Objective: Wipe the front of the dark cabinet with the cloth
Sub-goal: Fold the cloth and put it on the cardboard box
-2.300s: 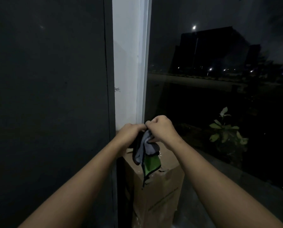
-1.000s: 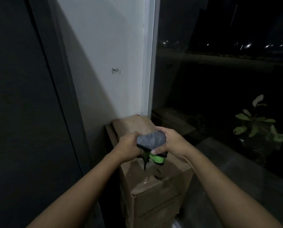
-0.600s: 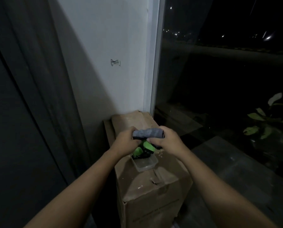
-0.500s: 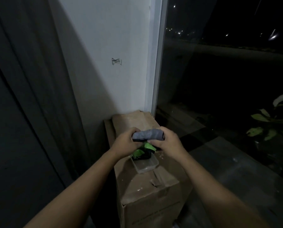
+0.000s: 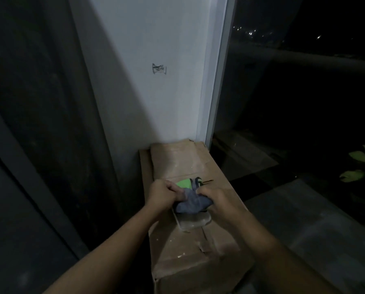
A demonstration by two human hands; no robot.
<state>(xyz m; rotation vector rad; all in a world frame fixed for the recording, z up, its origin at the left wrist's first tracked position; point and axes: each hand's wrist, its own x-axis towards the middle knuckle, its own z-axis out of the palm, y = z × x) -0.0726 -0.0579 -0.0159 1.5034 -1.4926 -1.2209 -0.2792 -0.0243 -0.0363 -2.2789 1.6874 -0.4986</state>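
Two bare forearms reached in from the lower edge and met above a cardboard box that stood on the floor, its front top edge torn in places. The left hand and the right hand were close together over the box top. Each had its fingers curled round one side of a bunched grey cloth, which was gripped between them. Directly beneath the cloth, a small clear plastic container lay on the box top, with its near rim showing below the bundle. A bright green patch of fabric with dark edging showed just beyond the grey bundle; whether it was part of the same cloth could not be told.

The dark cabinet filled the left side of the view. Its front was well apart from the cloth and touched by neither hand. Behind the box rose a white wall bearing one small dark mark. A pale window frame ran upright just right of the wall, and the box's far corner stood near its foot. Beyond the dark glass, a few green leaves showed at the right edge and scattered points of light higher up.
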